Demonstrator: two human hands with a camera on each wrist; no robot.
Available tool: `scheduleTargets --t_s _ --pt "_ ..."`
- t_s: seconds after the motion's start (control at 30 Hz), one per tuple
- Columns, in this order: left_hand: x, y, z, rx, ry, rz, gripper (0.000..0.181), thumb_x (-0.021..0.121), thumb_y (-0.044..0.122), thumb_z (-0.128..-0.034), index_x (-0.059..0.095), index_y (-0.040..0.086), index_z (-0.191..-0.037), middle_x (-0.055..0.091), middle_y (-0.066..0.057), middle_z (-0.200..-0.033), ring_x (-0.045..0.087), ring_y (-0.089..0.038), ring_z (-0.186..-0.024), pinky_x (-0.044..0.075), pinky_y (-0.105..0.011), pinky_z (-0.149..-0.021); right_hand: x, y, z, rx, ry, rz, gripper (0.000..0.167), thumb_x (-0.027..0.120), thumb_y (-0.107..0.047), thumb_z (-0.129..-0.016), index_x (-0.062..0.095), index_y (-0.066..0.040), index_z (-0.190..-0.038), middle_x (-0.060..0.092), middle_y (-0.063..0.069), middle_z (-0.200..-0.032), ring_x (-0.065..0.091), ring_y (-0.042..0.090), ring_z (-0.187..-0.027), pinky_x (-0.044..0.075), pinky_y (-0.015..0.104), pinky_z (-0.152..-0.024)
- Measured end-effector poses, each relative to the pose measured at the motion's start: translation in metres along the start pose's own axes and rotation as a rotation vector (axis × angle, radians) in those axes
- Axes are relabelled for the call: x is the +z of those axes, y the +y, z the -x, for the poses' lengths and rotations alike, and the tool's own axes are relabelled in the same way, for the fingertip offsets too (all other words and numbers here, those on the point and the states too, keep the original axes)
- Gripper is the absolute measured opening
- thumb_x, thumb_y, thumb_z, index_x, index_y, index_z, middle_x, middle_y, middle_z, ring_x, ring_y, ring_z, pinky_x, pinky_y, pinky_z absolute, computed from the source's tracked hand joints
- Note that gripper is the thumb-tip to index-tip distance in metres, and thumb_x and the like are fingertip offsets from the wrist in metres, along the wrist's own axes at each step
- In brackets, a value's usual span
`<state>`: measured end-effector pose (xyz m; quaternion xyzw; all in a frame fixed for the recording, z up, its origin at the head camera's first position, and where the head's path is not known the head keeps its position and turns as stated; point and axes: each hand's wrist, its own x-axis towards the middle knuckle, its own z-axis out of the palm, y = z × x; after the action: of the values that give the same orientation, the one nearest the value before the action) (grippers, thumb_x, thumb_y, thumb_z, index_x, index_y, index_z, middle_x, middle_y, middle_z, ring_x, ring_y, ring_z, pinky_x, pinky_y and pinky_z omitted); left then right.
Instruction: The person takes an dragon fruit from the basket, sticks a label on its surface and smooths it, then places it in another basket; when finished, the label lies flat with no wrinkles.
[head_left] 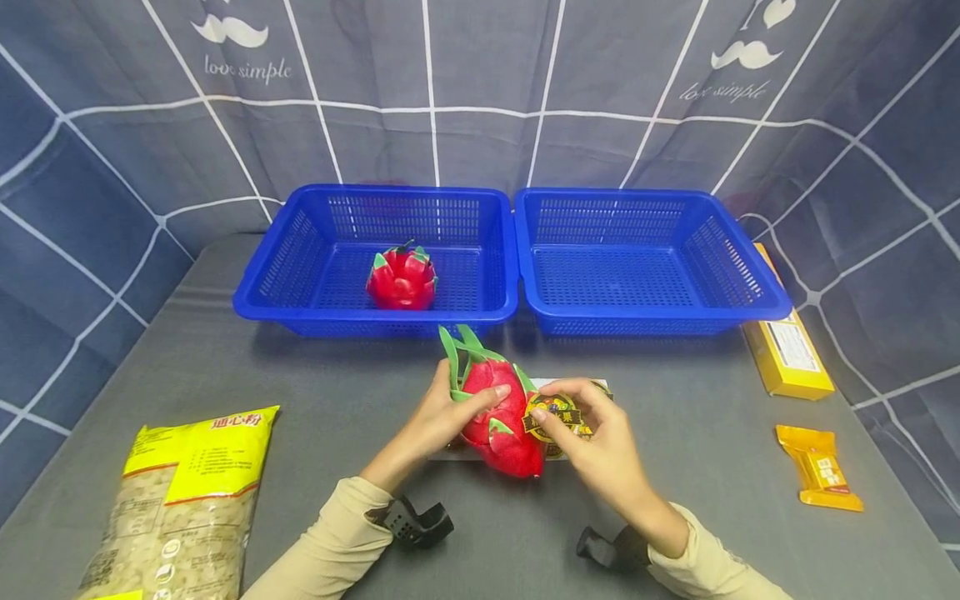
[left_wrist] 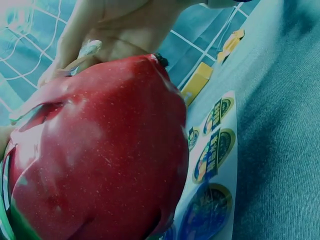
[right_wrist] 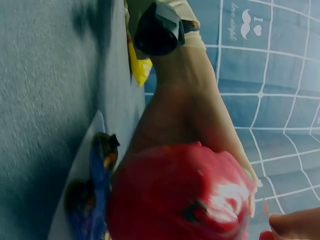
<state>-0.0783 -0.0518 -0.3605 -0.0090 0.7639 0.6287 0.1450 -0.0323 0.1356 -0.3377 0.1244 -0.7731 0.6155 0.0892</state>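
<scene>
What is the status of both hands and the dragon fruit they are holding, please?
Left hand gripping red dragon fruit. Right hand pinching round sticker beside it. Fruit above sticker sheet. Nothing visible in the way.

Red fruit (right_wrist: 175,195) near sticker sheet (right_wrist: 82,170)

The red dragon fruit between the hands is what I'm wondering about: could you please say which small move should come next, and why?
Probably the right hand should press the round sticker onto the dragon fruit: in the head view it seems to pinch the sticker, which juts past the fruit's edge, while the left hand holds the fruit.
</scene>
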Motion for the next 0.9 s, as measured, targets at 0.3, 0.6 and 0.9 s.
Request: scheduleTargets --t_s 0.3,0.6,0.9 --pt "-0.001 -0.003 -0.001 0.015 0.032 0.02 0.069 0.067 0.039 -0.0763 0.031 0.012 -0.129 0.047 -0.013 -0.125 0.052 -0.025 -0.111 0.047 -0.039 -0.09 0.008 0.007 0.003 -0.038 0.017 0.033 0.023 0.069 0.001 -0.075 0.062 -0.004 -0.096 0.063 0.009 -0.094 0.059 0.0 -0.093 0.045 0.013 -0.084" --pt "-0.001 -0.006 0.0 0.026 0.04 0.053 0.07 0.067 0.037 -0.077 0.03 0.011 -0.13 0.048 -0.013 -0.125 0.052 -0.025 -0.112 0.046 -0.039 -0.092 0.01 0.011 0.005 -0.092 0.048 0.219 0.033 0.073 -0.002 -0.072 0.06 -0.008 -0.102 0.065 0.001 -0.097 0.061 0.005 -0.09 0.047 0.017 -0.081" --pt "0.001 -0.013 0.0 0.024 0.04 0.124 0.067 0.065 0.041 -0.0779 0.03 0.012 -0.128 0.053 -0.014 -0.118 0.059 -0.018 -0.096 0.051 -0.029 -0.078 0.012 0.015 0.004 0.019 0.056 0.298 0.05 0.073 -0.015 -0.075 0.05 -0.011 -0.119 0.057 0.002 -0.112 0.051 0.01 -0.101 0.044 0.025 -0.084"
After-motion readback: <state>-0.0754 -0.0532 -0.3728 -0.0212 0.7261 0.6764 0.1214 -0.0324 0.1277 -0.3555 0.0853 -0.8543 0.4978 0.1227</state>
